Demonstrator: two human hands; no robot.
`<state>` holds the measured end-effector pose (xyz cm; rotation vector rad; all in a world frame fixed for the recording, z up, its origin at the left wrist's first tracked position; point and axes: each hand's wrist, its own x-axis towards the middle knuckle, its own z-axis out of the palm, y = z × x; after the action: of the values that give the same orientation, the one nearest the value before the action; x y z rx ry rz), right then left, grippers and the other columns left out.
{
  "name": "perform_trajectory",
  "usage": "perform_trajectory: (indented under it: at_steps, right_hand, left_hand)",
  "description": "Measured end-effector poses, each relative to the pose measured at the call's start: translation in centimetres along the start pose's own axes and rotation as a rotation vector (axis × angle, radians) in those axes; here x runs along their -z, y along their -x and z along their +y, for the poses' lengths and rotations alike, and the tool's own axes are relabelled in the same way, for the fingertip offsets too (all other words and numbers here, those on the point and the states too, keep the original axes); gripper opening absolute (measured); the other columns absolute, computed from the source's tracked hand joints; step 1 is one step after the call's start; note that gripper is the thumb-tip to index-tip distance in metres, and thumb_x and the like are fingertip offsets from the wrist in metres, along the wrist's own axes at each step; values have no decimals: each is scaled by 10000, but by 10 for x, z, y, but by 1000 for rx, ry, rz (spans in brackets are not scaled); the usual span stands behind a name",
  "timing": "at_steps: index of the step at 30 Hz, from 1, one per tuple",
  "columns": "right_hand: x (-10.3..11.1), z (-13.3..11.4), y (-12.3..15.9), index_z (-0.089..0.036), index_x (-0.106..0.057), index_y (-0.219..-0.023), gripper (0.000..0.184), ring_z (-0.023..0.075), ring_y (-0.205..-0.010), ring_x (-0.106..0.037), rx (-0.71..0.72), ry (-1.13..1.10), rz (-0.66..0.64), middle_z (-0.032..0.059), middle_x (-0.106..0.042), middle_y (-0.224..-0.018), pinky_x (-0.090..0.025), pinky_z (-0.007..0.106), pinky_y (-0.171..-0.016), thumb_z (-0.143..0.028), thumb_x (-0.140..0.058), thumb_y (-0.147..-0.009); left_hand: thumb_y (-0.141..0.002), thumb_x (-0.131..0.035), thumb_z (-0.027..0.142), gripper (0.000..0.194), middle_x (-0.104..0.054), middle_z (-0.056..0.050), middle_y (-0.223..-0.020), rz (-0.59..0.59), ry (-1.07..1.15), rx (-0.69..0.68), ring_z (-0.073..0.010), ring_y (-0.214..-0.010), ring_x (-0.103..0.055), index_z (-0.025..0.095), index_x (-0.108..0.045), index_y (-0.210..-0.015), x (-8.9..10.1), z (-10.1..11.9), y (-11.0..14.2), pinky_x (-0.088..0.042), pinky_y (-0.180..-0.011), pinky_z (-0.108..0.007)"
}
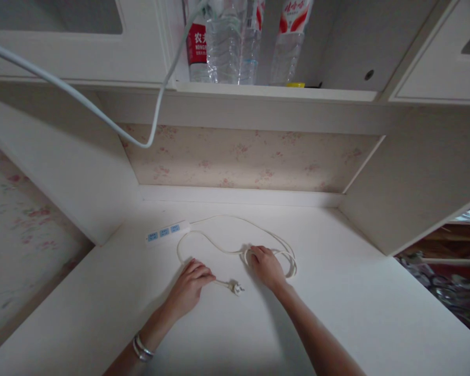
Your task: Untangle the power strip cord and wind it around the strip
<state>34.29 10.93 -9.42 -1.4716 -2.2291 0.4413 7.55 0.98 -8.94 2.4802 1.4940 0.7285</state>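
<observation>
Left hand on cord near plug; right hand on coil.

Both forearms reach forward, bare. The left hand lies palm down, fingers curled and pinched together, bangles at its wrist. The right hand lies palm down, fingers bent inward.

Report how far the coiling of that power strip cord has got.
Done: a few loops of the cord lie gathered under the right hand. In hand: the left hand pinches the cord just behind the plug, which lies on the desk. Left: a long slack run still winds loose across the desk back to the power strip, which lies flat and untouched.
</observation>
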Motion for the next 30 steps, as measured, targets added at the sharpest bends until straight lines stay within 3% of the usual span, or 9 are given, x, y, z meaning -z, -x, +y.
perform_trajectory:
  at_steps: [4,9,13,19,24,30]
  right_hand:
    - [-4,1,-4,-214,-682,-1028,286,221,-897,-612,-8,19,-13,104,-637,-1036,-422,301,-807,-200,-413,-932]
    - [4,2,0,-248,-652,-1074,274,204,-859,-624,6,41,53,80,-614,-1081,-430,283,-746,-231,-406,-956]
    - [21,-9,6,-236,-613,-1103,262,195,-855,-617,155,110,133,74,-606,-1057,-462,276,-707,-191,-399,-959]
    - [45,-41,17,-193,-566,-1132,254,180,-883,-611,371,158,157,83,-599,-1035,-496,258,-728,-117,-415,-943]
    - [54,-51,22,-198,-578,-1115,251,171,-824,-624,458,179,155,69,-618,-1017,-504,253,-686,-102,-432,-934]
    - [49,-44,23,-191,-565,-1145,305,189,-882,-610,505,143,229,83,-615,-1000,-509,273,-730,-57,-425,-910]
  left_hand:
    - [-793,-418,-24,458,-661,-31,-1026,18,97,76,-187,-1021,-559,259,-679,-1041,-11,6,3,-266,-1097,-523]
    - [-876,-392,78,314,-650,-56,-1020,165,263,209,-190,-1009,-573,211,-645,-1006,-29,20,-4,-319,-1076,-484]
    - [-936,-416,259,227,-641,-73,-1016,262,405,345,-196,-984,-578,193,-608,-1038,-28,51,-25,-455,-910,-368]
    - [-911,-481,430,298,-660,-38,-954,295,533,446,-176,-831,-613,213,-555,-1102,-16,90,-60,-473,-760,-297]
    - [-944,-415,407,267,-680,-23,-850,361,565,494,-163,-755,-630,206,-559,-1045,-15,91,-72,-466,-695,-261]
    - [-957,-380,369,324,-706,-53,-949,336,460,468,-165,-795,-650,209,-602,-1130,-12,89,-74,-472,-673,-241]
